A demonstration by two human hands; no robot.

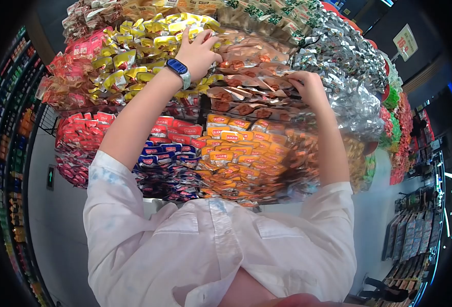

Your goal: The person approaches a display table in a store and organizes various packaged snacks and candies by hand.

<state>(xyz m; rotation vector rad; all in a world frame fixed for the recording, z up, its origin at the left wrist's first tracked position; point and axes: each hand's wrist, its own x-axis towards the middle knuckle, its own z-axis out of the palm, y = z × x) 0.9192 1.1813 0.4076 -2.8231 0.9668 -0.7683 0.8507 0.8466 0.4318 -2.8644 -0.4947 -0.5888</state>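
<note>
My left hand [199, 55], with a dark smart band [176, 66] on its wrist, lies over the border of yellow snack packets [116, 79] and brown clear-front snack packets [246, 64]. Its fingers are spread, and nothing shows in its grasp. Farther right, my right hand [310, 88] has thumb and fingers drawn together at the right edge of the brown pile, pinching the edge of a brown snack packet [277, 82]. Silver packets [349, 77] lie just beyond that hand.
A lower tier holds red packets [85, 133], blue packets [164, 158] and orange packets [236, 153]. A price sign [405, 42] stands at the upper right. Stocked shelves [13, 153] run along the left, and racks [410, 235] stand at the lower right.
</note>
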